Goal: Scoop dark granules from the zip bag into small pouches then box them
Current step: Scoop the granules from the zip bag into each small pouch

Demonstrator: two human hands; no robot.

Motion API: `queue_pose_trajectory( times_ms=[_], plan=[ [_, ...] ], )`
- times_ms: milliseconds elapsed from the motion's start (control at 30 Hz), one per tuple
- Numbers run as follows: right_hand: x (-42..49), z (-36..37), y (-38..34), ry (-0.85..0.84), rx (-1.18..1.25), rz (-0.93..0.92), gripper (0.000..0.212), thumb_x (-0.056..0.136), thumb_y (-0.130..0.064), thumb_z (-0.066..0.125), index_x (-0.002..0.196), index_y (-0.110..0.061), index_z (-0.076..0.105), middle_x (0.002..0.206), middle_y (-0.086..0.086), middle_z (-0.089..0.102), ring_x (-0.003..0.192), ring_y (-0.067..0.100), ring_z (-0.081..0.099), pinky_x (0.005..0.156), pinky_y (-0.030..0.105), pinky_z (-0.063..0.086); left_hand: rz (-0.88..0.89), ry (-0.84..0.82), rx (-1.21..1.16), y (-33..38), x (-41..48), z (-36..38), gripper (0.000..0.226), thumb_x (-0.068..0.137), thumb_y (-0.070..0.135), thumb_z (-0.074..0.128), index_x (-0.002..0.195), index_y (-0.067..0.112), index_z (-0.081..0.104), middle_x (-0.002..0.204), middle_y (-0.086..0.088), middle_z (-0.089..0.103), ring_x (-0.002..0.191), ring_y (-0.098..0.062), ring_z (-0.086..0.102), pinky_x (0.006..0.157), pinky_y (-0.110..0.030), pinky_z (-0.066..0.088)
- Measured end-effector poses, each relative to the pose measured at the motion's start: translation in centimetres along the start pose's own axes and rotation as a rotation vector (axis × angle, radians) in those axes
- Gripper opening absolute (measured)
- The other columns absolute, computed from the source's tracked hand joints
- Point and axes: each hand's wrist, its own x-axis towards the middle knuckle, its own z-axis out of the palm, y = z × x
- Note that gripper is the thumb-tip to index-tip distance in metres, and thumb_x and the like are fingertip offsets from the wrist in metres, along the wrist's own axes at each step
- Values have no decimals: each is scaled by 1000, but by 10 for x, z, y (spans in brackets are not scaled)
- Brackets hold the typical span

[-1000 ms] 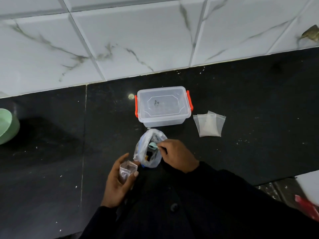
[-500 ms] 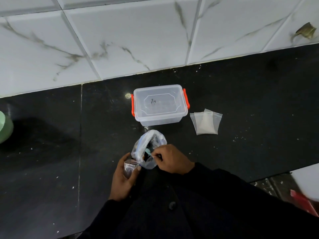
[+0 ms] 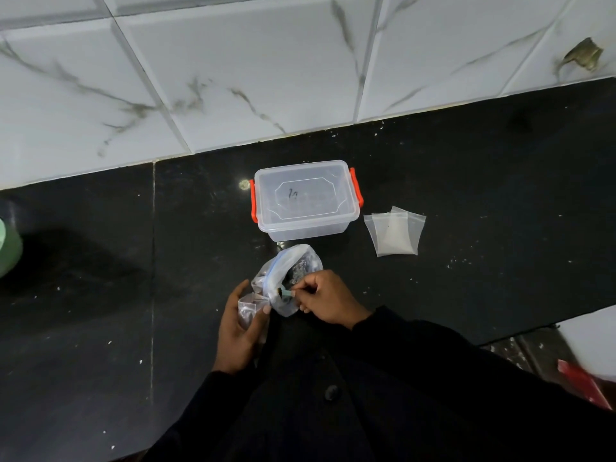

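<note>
A person's left hand [image 3: 238, 328] curls around a small clear plastic pouch [image 3: 248, 308], holding it upright just left of a clear zip bag with a blue seal [image 3: 283, 301]. The right hand [image 3: 328, 300] pinches a small teal scoop [image 3: 286, 292] at the bag's open mouth. Dark granules [image 3: 300, 270] lie inside the bag. Behind it on the black desk [image 3: 100, 295] sits a lidded clear plastic box with orange latches [image 3: 305, 200], with flat empty clear pouches [image 3: 395, 233] to its right.
</note>
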Motion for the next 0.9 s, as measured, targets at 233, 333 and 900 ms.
queue_pose_trajectory(
  times_ms=[233,333,900],
  plan=[
    [-2,-1,8,71,213,117,9,88,-7,67,93,0,72,60,4,66,50,7,59,62,21,52,31,2,47,-2,4,-8,55,90,6,64,140,11,41,114,-15,66,96,-14,68,76,-20,55],
    [-5,-6,9,66,311,160,11,89,-3,65,96,4,70,67,14,66,52,11,58,59,20,50,45,9,30,0,2,-13,58,90,8,66,141,7,39,110,-12,67,94,-9,69,75,-17,54],
    [-53,-73,-45,106,416,222,9,89,-1,64,89,-5,73,73,13,70,58,13,59,56,18,49,340,-12,119,44,-8,-21,70,84,1,69,143,0,32,117,3,69,107,-13,66,92,-20,49]
  ],
)
